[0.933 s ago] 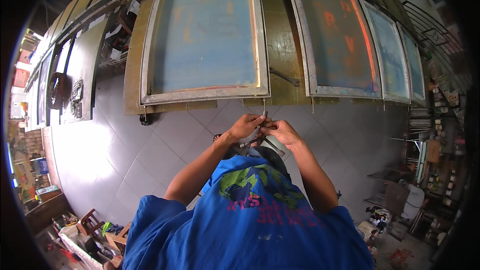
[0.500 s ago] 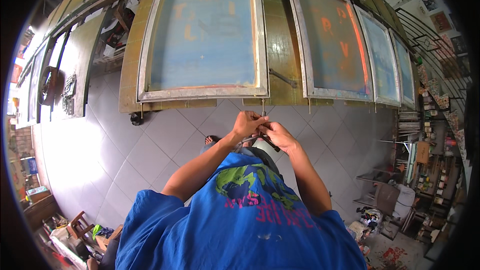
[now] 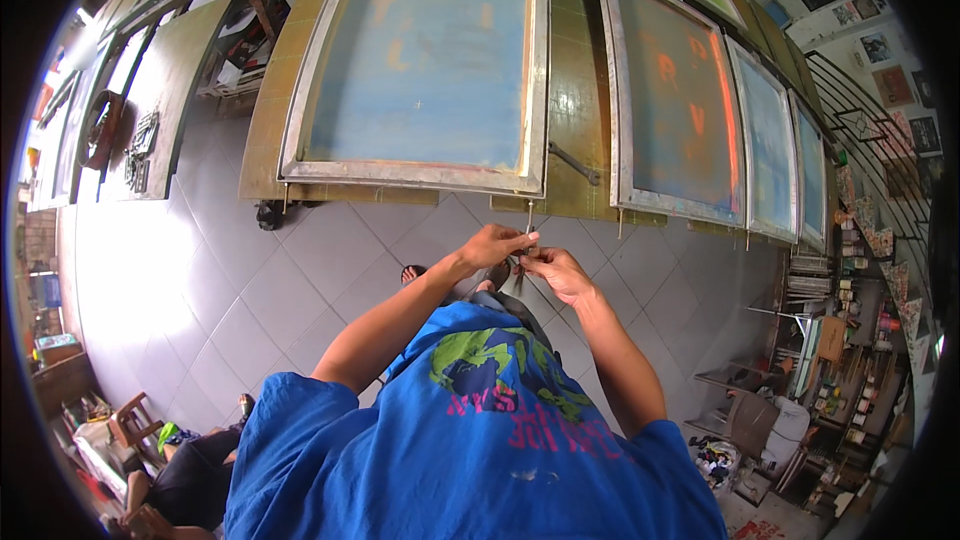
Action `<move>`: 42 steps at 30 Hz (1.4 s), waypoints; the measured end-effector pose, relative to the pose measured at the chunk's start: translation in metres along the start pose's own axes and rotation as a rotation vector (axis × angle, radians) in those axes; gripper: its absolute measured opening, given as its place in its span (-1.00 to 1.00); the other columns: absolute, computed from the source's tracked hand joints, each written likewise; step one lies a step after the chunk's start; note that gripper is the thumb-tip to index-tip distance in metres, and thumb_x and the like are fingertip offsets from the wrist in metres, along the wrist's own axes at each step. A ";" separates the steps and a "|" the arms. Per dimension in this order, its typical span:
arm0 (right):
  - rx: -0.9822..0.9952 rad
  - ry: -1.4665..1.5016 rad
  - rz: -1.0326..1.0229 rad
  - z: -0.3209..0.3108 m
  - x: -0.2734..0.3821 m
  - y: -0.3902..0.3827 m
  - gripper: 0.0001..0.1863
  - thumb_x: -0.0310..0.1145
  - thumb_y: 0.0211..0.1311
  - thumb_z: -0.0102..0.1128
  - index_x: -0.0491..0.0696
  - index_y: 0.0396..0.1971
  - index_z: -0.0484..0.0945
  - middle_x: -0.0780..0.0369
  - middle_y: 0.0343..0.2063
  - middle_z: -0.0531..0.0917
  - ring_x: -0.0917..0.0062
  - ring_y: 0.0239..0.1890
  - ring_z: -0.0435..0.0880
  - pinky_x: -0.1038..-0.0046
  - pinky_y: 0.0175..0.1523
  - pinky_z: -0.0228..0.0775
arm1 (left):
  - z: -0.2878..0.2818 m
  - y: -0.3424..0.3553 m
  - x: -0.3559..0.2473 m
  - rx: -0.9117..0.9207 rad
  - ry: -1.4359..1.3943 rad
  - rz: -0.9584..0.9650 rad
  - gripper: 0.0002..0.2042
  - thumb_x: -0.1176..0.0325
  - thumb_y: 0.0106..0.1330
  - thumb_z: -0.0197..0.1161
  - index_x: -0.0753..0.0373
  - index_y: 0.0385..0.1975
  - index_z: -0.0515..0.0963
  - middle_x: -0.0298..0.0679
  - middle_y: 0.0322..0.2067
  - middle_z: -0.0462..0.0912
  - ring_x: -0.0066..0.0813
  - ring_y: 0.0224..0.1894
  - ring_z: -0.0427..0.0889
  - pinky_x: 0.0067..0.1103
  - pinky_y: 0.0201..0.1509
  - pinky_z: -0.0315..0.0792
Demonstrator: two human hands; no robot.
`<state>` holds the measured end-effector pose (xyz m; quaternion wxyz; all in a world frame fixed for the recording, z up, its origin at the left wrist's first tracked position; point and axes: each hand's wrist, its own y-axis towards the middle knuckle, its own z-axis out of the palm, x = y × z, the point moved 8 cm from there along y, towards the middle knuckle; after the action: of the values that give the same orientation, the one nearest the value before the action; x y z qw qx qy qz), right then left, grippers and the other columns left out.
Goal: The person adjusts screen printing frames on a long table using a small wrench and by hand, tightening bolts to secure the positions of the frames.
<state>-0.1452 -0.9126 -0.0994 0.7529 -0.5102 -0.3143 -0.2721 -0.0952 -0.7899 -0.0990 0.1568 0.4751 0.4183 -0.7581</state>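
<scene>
At the near right corner of the blue-mesh screen frame [image 3: 415, 176], steady the metal rod [image 3: 531, 213] with left hand [image 3: 495, 246] fingers clamped on it, right hand [image 3: 562, 273] finger closure indeterminate.

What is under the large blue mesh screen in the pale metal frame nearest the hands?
Olive-brown flat boards show past the large blue mesh screen at its left, right and lower edges. Whatever lies directly beneath its middle is covered.
</scene>
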 end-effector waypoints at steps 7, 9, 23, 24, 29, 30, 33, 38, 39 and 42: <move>-0.038 0.029 0.094 0.006 -0.004 0.005 -0.60 -0.34 0.34 0.30 -0.24 0.05 0.45 0.19 -0.12 0.64 0.50 -0.26 0.72 0.48 -0.09 0.55 | -0.005 -0.008 -0.012 -0.221 0.181 -0.013 -0.56 -0.02 0.31 0.35 0.36 -0.33 0.71 -0.18 -0.39 0.70 -0.55 -0.36 0.60 -0.55 -0.28 0.48; 0.091 0.110 0.108 0.010 -0.010 0.004 -0.65 -0.33 0.41 0.20 -0.23 0.05 0.45 0.19 -0.10 0.65 0.50 -0.21 0.72 0.48 -0.04 0.55 | -0.001 -0.011 -0.016 -0.239 0.229 0.021 -0.58 0.01 0.35 0.32 0.36 -0.29 0.72 -0.19 -0.40 0.71 -0.57 -0.42 0.59 -0.57 -0.36 0.48; 0.255 0.070 0.110 -0.004 -0.005 0.015 -0.70 -0.46 0.20 0.40 -0.21 -0.08 0.66 0.20 -0.22 0.74 0.60 -0.12 0.70 0.56 0.09 0.49 | 0.008 -0.016 -0.024 -0.365 0.235 -0.029 -0.48 -0.08 0.33 0.27 0.39 -0.18 0.68 -0.23 -0.37 0.71 -0.57 -0.34 0.59 -0.59 -0.28 0.48; 0.271 0.108 0.135 -0.003 -0.006 0.014 -0.68 -0.46 0.18 0.43 -0.21 -0.08 0.66 0.20 -0.24 0.74 0.60 -0.14 0.71 0.57 0.07 0.50 | 0.003 -0.017 -0.024 -0.418 0.361 -0.008 -0.47 -0.10 0.27 0.34 0.40 -0.22 0.69 -0.23 -0.39 0.70 -0.57 -0.35 0.59 -0.59 -0.28 0.47; 0.301 0.063 0.061 -0.001 0.014 0.006 -0.73 -0.44 0.12 0.47 -0.11 -0.17 0.66 0.28 -0.26 0.75 0.66 -0.28 0.71 0.61 -0.40 0.41 | 0.005 -0.019 -0.029 -0.499 0.449 -0.038 -0.50 -0.10 0.10 0.47 0.34 -0.45 0.71 -0.13 -0.59 0.66 -0.45 -0.49 0.64 -0.49 -0.35 0.50; 0.274 0.015 0.047 -0.002 0.018 0.006 -0.74 -0.43 0.12 0.48 -0.10 -0.18 0.67 0.30 -0.27 0.75 0.67 -0.28 0.71 0.62 -0.39 0.40 | 0.009 -0.020 -0.032 -0.516 0.468 -0.081 -0.51 -0.10 0.11 0.46 0.34 -0.47 0.71 -0.13 -0.62 0.64 -0.45 -0.51 0.63 -0.49 -0.36 0.50; 0.195 -0.084 0.001 -0.008 0.010 0.012 -0.74 -0.39 0.13 0.47 -0.09 -0.19 0.66 0.33 -0.30 0.74 0.69 -0.28 0.69 0.64 -0.34 0.38 | 0.014 -0.021 -0.030 -0.574 0.430 -0.181 -0.53 -0.07 0.17 0.41 0.34 -0.50 0.70 -0.14 -0.66 0.62 -0.46 -0.58 0.59 -0.50 -0.42 0.47; 0.296 -0.007 0.020 -0.001 -0.005 0.011 -0.70 -0.33 0.34 0.27 -0.14 -0.01 0.58 0.30 -0.23 0.72 0.68 -0.17 0.68 0.69 -0.13 0.45 | 0.027 -0.022 -0.033 -0.497 0.386 -0.183 -0.57 -0.02 0.37 0.24 0.32 -0.25 0.70 -0.23 -0.60 0.65 -0.60 -0.57 0.54 -0.58 -0.43 0.46; 0.329 0.034 0.041 -0.001 -0.003 0.006 -0.70 -0.34 0.39 0.20 -0.15 0.03 0.55 0.27 -0.17 0.71 0.66 -0.13 0.67 0.66 -0.07 0.46 | 0.025 -0.018 -0.024 -0.444 0.326 -0.159 -0.56 -0.01 0.43 0.18 0.30 -0.12 0.68 -0.27 -0.56 0.66 -0.64 -0.54 0.55 -0.59 -0.42 0.46; 0.395 0.082 0.066 -0.008 -0.006 0.000 -0.70 -0.36 0.49 0.05 -0.16 0.10 0.52 0.23 -0.07 0.69 0.62 -0.05 0.66 0.59 0.06 0.48 | 0.025 -0.009 -0.015 -0.249 0.196 -0.073 -0.51 -0.01 0.52 0.04 0.28 0.15 0.56 -0.34 -0.46 0.68 -0.67 -0.45 0.57 -0.59 -0.34 0.47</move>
<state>-0.1471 -0.9199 -0.1062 0.8591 -0.3510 -0.3139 -0.2008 -0.1084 -0.8066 -0.0766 0.1451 0.5080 0.5394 -0.6557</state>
